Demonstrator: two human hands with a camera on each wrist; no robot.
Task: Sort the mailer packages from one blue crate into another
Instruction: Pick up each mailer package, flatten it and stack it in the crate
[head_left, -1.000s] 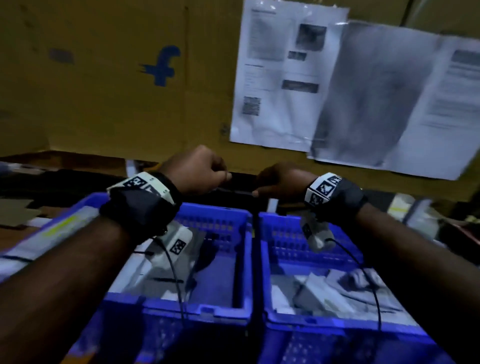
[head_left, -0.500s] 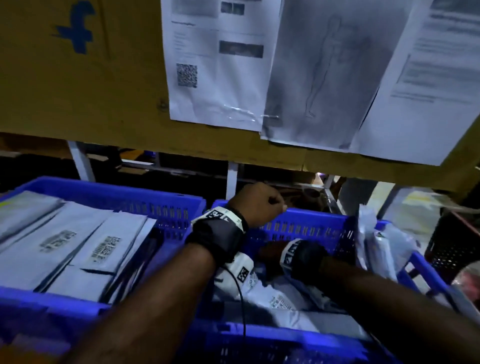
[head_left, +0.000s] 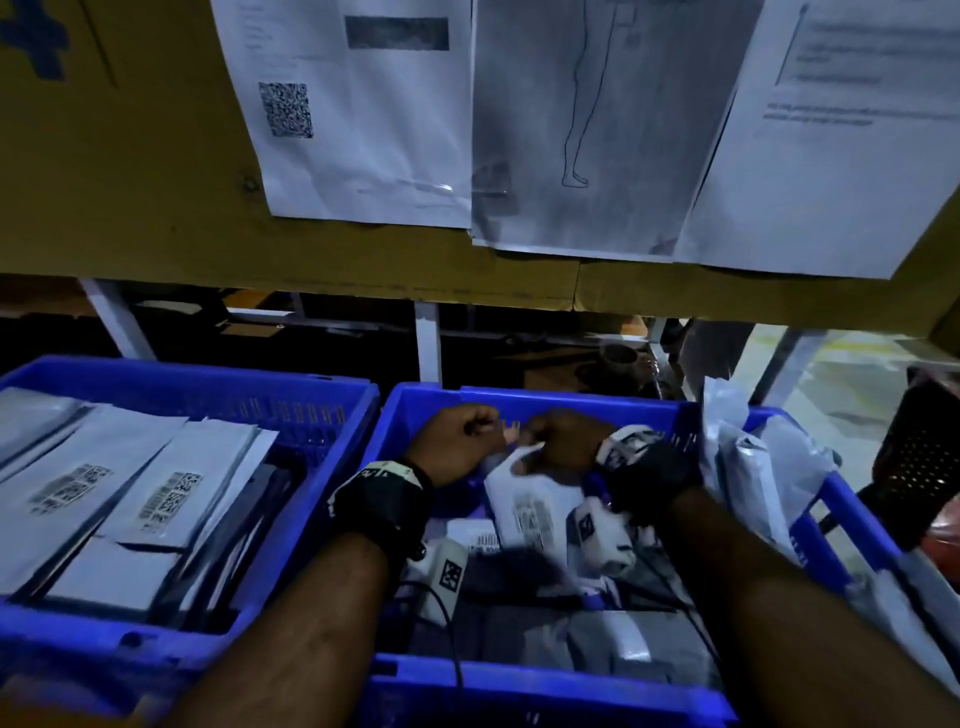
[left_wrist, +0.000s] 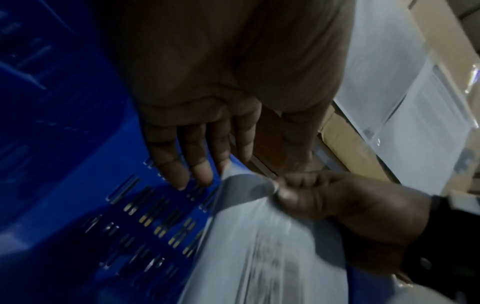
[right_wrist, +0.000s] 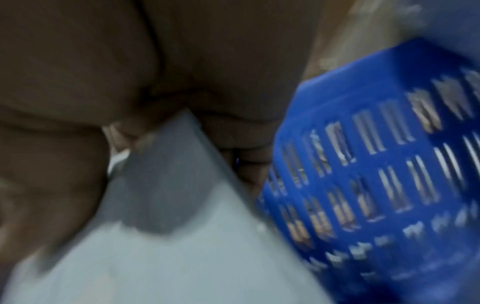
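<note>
Two blue crates stand side by side. The left crate (head_left: 208, 374) holds a flat stack of grey-white mailers (head_left: 130, 493) with barcode labels. Both hands are inside the right crate (head_left: 571, 400) near its far slotted wall (left_wrist: 103, 205) (right_wrist: 376, 164). My right hand (head_left: 558, 441) (left_wrist: 311, 195) (right_wrist: 155, 127) pinches the top corner of a white mailer (head_left: 530, 499) (left_wrist: 259, 246) (right_wrist: 168, 236) between thumb and fingers, so the mailer stands tilted. My left hand (head_left: 457, 436) (left_wrist: 202, 160) hovers just left of it, holding nothing, its fingers loosely bent with the tips beside the mailer's edge. More mailers lie under my arms, partly hidden.
A cardboard panel (head_left: 130, 208) with taped paper sheets (head_left: 363, 130) hangs over the far side of the crates. Loose plastic bags (head_left: 753, 467) lean on the right crate's right rim. A dark perforated bin (head_left: 924, 452) sits at far right. White shelf legs (head_left: 428, 343) stand behind.
My right hand has come up from low in the right crate with the white mailer's corner pinched. My left hand has dropped lower, close beside it.
</note>
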